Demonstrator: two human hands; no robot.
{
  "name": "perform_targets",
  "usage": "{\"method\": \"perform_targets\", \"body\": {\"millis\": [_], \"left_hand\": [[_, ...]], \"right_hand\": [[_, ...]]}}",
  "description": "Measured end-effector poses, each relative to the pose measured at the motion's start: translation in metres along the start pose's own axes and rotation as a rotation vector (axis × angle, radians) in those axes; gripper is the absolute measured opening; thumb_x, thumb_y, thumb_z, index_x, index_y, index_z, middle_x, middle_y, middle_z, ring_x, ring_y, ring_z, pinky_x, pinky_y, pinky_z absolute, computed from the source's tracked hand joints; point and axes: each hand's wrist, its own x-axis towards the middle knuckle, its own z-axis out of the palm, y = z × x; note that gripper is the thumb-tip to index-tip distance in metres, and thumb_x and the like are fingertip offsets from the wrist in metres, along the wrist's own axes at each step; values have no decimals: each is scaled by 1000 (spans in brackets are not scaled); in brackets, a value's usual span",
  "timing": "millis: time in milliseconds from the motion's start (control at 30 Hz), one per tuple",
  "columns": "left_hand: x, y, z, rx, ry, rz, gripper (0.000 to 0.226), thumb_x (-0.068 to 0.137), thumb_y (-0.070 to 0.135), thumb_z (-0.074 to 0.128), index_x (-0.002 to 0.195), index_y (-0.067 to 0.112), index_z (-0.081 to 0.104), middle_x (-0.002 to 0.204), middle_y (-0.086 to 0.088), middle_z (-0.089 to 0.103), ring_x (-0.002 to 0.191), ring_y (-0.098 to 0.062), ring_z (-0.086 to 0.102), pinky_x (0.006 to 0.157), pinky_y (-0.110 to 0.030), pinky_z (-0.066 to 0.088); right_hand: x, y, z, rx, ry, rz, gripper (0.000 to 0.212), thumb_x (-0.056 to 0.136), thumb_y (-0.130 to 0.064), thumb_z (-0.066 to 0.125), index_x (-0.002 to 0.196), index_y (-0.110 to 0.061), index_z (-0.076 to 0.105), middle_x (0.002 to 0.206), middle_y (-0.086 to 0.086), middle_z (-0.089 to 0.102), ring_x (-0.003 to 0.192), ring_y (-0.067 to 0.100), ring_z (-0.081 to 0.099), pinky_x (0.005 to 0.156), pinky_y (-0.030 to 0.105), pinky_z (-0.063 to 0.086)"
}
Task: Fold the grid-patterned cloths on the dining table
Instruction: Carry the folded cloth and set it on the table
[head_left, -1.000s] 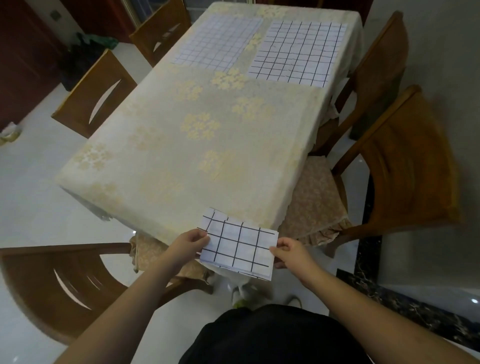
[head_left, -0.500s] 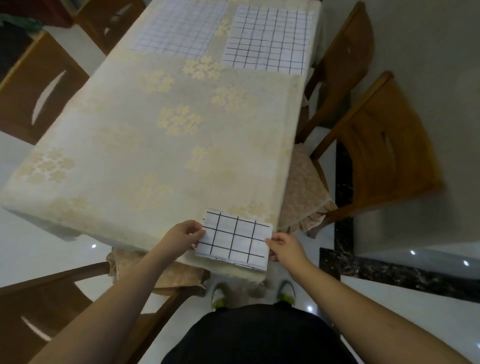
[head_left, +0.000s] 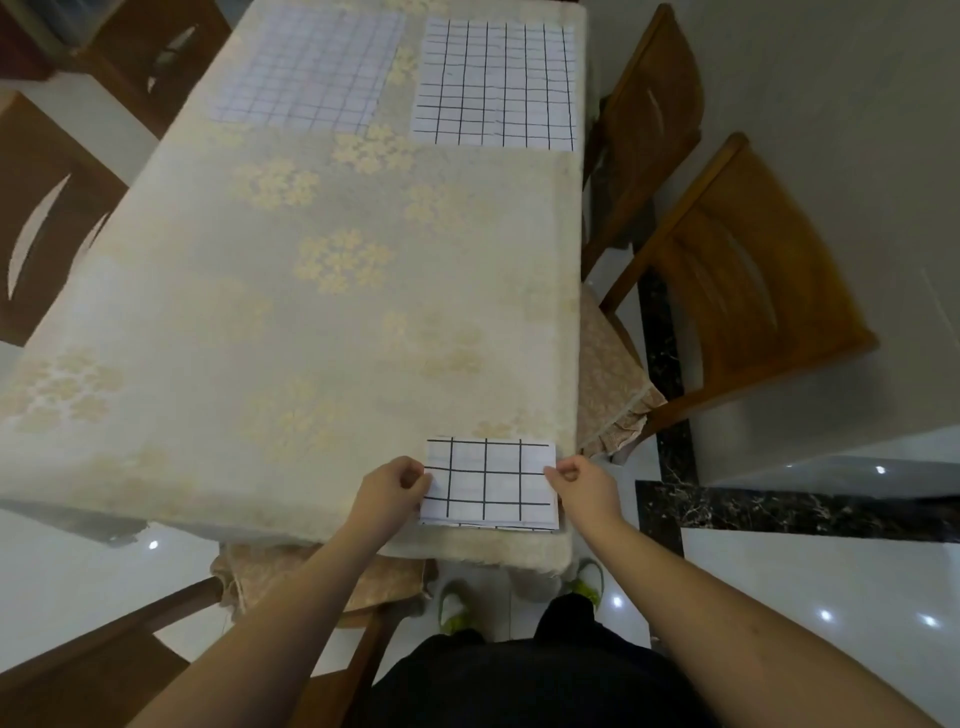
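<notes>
Folded cloth (head_left: 488, 480) lowered onto table corner (head_left: 563, 551)

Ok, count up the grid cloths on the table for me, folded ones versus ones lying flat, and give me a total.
Folded: 1, the folded cloth, in the grip of the left hand and right hand.
Flat: 2, the faint-grid cloth and bold-grid cloth.
Total: 3

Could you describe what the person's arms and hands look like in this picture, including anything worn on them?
Both forearms are bare up to the picture's lower edge, with no sleeves showing. The left hand and right hand wear no gloves, and no rings, watch or bracelets can be seen on the fingers or wrists. Below the arms the person wears dark clothing and pale shoes with yellow-green trim.
</notes>
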Motion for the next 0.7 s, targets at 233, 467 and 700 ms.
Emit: {"method": "perform_targets", "body": {"millis": [233, 467, 700], "left_hand": [[3, -4, 4, 46, 25, 20, 13, 92, 30, 62, 96, 18, 62, 78, 3, 65, 70, -12, 61, 61, -21, 44], [-4, 3, 1, 3, 287, 48, 23, 100, 34, 44, 102, 13, 55, 76, 1, 62, 64, -15, 59, 56, -31, 48], [4, 3, 37, 651, 204, 753, 55, 102, 39, 26, 149, 11, 31, 156, -8, 31, 145, -24, 27, 115, -40, 22]], "right_hand": [[0, 5, 5, -1, 19, -4, 14, 90, -30, 66, 91, -17, 61, 83, -3, 63, 82, 17, 62, 75, 31, 51], [-8, -1, 4, 16, 226, -70, 40, 96, -47, 47, 116, -12, 52, 111, 5, 52, 92, 20, 56, 74, 32, 47], [-13, -6, 36, -485, 176, -592, 57, 99, -45, 23, 147, -16, 34, 153, 4, 36, 143, 22, 28, 117, 43, 24]]}}
